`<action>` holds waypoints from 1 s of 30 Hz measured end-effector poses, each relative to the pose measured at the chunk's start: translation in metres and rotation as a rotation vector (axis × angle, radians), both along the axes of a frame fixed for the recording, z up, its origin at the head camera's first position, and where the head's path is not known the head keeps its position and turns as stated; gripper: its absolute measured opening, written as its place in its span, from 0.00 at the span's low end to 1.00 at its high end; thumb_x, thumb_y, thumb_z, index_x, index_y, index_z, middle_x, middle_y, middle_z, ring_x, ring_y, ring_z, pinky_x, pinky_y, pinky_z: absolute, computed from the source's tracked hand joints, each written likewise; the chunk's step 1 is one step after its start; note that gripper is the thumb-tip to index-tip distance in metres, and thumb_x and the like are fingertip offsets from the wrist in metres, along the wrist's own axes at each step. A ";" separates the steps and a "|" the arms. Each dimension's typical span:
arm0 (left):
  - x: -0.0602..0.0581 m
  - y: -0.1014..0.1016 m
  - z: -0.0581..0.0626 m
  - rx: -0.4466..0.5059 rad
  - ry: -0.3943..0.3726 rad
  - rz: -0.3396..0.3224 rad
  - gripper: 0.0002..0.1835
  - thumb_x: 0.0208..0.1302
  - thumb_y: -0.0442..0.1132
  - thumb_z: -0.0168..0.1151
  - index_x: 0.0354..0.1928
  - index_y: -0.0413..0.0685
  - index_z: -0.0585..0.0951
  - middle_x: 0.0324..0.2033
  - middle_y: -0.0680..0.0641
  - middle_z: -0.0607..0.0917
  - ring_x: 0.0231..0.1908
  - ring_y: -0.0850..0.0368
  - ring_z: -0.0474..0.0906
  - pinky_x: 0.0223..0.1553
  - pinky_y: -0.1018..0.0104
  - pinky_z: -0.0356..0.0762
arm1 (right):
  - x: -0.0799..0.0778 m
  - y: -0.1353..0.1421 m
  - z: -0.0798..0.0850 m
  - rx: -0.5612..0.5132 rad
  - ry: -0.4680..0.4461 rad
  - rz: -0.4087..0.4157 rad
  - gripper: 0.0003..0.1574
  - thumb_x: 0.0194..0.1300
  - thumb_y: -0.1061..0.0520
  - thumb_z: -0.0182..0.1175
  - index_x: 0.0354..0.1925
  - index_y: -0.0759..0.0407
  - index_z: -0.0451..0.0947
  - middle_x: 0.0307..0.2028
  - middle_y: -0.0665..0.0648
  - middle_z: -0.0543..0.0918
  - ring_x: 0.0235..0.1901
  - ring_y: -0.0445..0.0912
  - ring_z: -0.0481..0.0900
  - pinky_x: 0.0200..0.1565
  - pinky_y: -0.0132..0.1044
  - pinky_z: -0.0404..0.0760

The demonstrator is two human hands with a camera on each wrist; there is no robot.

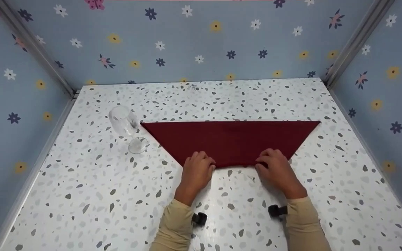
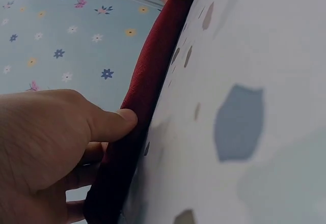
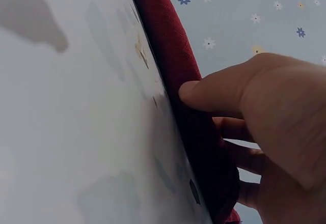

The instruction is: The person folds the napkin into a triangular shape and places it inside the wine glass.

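A dark red cloth napkin (image 1: 230,143) lies on the table as a trapezoid, its long straight edge at the back and its short edge toward me. My left hand (image 1: 196,170) grips the left part of that near edge. At its right part, my right hand (image 1: 277,170) does the same. In the left wrist view the thumb (image 2: 125,122) presses the front of a thick, rounded fold, with fingers behind it. The right wrist view shows the other thumb (image 3: 196,94) against the same fold, fingers curled at its back.
Left of the napkin a clear wine glass (image 1: 123,122) lies tipped over, its round foot (image 1: 138,145) toward me. The speckled white table (image 1: 99,195) is enclosed by flower-patterned blue walls (image 1: 201,38) at the back and both sides.
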State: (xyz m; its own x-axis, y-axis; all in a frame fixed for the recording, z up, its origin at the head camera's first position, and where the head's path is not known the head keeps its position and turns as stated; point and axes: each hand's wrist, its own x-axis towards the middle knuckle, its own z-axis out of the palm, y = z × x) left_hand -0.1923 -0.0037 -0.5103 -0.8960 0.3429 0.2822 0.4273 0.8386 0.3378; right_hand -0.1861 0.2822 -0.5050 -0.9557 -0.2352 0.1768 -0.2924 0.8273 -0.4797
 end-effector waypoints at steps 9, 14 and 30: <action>-0.001 -0.002 0.005 -0.011 -0.031 -0.001 0.08 0.70 0.40 0.63 0.41 0.52 0.90 0.35 0.51 0.84 0.39 0.51 0.78 0.45 0.50 0.76 | -0.001 0.002 0.000 -0.022 0.013 -0.001 0.12 0.71 0.57 0.61 0.48 0.59 0.87 0.43 0.55 0.83 0.45 0.54 0.77 0.48 0.51 0.76; 0.000 -0.003 0.003 0.104 -0.042 -0.012 0.03 0.67 0.38 0.65 0.39 0.49 0.86 0.33 0.52 0.86 0.37 0.51 0.81 0.46 0.50 0.76 | 0.000 0.001 -0.001 -0.022 -0.028 -0.056 0.13 0.73 0.57 0.59 0.52 0.60 0.82 0.45 0.58 0.84 0.46 0.56 0.77 0.49 0.54 0.75; -0.001 -0.006 0.004 0.079 -0.064 0.012 0.06 0.63 0.43 0.71 0.36 0.50 0.90 0.34 0.50 0.84 0.40 0.49 0.80 0.50 0.49 0.75 | 0.000 0.004 0.001 -0.018 -0.058 -0.098 0.10 0.66 0.55 0.66 0.44 0.58 0.85 0.42 0.57 0.79 0.43 0.53 0.78 0.47 0.51 0.77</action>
State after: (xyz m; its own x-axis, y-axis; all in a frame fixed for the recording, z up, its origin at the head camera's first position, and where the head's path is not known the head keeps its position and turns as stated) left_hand -0.1928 -0.0093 -0.5068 -0.9170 0.3109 0.2500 0.3928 0.8131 0.4296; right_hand -0.1859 0.2858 -0.5039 -0.9826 -0.1378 0.1243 -0.1823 0.8415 -0.5085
